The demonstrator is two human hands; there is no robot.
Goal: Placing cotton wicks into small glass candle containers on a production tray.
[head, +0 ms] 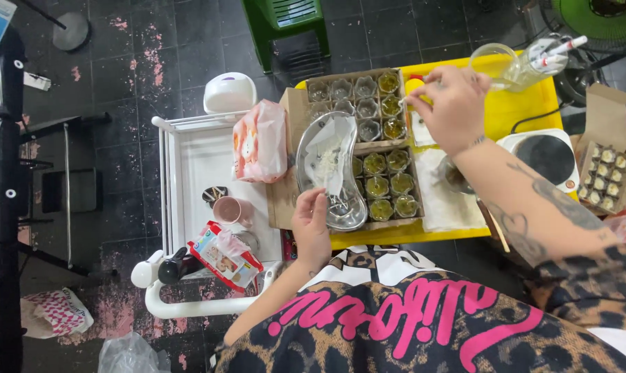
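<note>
Left hand: my left hand (311, 231) is resting at 6 o'clock of the steel dish (330, 173), fingers curled over its near rim and touching it, steadying rather than lifting.
Right hand: my right hand (454, 107) is hovering at 3 o'clock of the far box (358, 107), fingers pinched shut on a thin white stick (415, 98) whose tip is pointing toward the box's right-hand cups.
Dish: it is lying tilted across both boxes, holding white paper and small pale bits.
Far box: I am judging the right column of small glass cups (390, 103) filled with yellow-green stuff; the cups at its 9 o'clock side are looking clear and empty.
Near box: the cups (389, 186) showing beside the dish are all looking filled; whatever the dish is covering, I cannot tell.
Progress: by my reckoning more than half of the visible cups are holding the yellow-green fill, and roughly six in the far box are waiting.
Table: the yellow table (506, 110) is carrying both boxes, a glass pitcher (496, 65) at 1 o'clock of my right hand, and a hotplate (544, 159) at 4 o'clock.
Side box: a small carton of cups (606, 176) is sitting at 3 o'clock, well apart.
Cart: the white cart (202, 173) at 9 o'clock is holding a pink bag (259, 141) and a wipes pack (224, 255).
</note>
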